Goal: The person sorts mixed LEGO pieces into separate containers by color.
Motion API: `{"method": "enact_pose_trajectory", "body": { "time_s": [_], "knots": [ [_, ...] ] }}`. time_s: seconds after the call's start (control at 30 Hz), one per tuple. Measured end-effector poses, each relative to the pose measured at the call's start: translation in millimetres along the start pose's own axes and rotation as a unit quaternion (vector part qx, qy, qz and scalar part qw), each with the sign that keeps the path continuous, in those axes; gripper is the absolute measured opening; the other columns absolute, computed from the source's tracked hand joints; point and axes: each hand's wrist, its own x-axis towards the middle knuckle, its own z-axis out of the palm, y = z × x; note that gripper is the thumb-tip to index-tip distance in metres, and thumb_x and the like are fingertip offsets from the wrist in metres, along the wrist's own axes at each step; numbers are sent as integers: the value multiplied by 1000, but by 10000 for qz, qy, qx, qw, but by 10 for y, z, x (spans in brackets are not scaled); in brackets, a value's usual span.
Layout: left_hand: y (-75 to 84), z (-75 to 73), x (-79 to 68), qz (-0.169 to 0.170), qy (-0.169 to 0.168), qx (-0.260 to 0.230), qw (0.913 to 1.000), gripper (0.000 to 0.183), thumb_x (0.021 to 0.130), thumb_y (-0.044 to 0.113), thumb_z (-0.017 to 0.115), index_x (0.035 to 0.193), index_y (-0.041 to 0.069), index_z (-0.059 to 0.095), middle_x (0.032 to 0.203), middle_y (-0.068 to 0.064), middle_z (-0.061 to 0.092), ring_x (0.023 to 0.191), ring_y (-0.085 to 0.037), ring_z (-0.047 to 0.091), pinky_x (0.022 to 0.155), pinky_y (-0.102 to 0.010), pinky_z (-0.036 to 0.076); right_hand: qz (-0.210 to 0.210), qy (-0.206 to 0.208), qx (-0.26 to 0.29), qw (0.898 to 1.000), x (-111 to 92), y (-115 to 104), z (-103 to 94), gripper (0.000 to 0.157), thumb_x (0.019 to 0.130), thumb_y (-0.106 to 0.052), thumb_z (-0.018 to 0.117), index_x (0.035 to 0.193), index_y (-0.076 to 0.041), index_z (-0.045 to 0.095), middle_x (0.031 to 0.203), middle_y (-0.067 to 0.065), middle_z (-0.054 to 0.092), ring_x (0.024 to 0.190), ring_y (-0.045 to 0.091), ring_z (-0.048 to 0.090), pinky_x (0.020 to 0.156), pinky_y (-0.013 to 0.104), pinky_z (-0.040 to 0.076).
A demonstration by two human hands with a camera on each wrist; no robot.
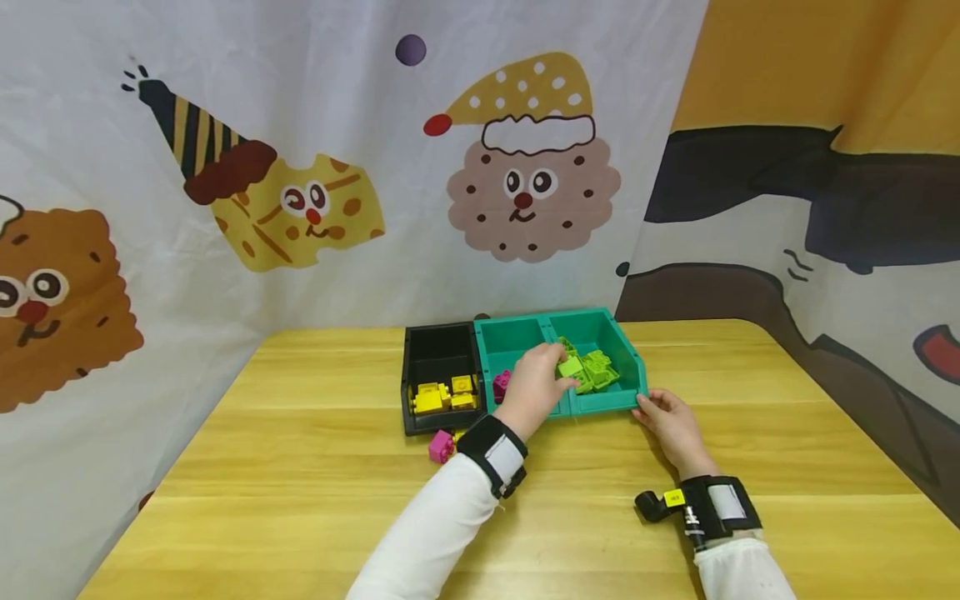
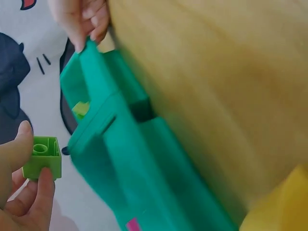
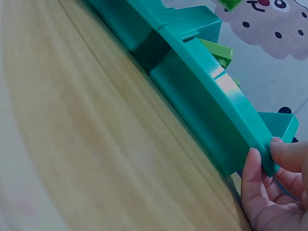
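Note:
Between its thumb and fingers, my left hand (image 1: 534,385) pinches a lime green toy building brick (image 2: 42,166), raised over the teal two-compartment tray (image 1: 609,402). Its hollow underside shows in the left wrist view. Below it, several lime green bricks (image 1: 598,367) lie heaped in the tray's right compartment. A magenta brick (image 1: 501,385) is in the left compartment, partly hidden by my left hand. With thumb and fingers, my right hand (image 1: 675,429) grips the tray's near right corner.
Left of the teal tray stands a black tray (image 1: 438,354) with several yellow bricks (image 1: 430,401). On the wooden table (image 1: 300,483) before it lie a magenta brick (image 1: 441,447) and a yellow piece half hidden by the left wrist. A printed curtain (image 1: 337,283) hangs behind.

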Motion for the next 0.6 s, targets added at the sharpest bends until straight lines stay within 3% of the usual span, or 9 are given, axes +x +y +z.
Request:
{"method": "enact_pose_trajectory", "body": {
  "time_s": [0.17,0.4,0.6],
  "knots": [
    [38,108,-29,227,-152,221,9994,32,79,27,75,100,9,60,99,-2,65,84,-13,58,75,-19,48,-27,33,-18,10000,-4,11,8,38,98,-18,49,122,10,40,93,-5,50,80,-4,54,76,11,48],
    [137,226,20,358,-599,466,9965,28,79,27,75,90,11,56,83,1,56,75,-10,52,64,-17,41,58,51,-153,9999,-13,5,3,41,98,-20,49,124,10,40,94,-4,50,80,-5,54,76,11,48],
    [174,308,13,631,-701,1192,9884,32,80,29,74,103,13,60,101,0,65,95,-15,62,79,-19,48,30,45,-166,9998,-9,-6,5,40,98,-20,49,124,10,40,94,-3,50,80,-5,54,76,11,48]
  ]
}}
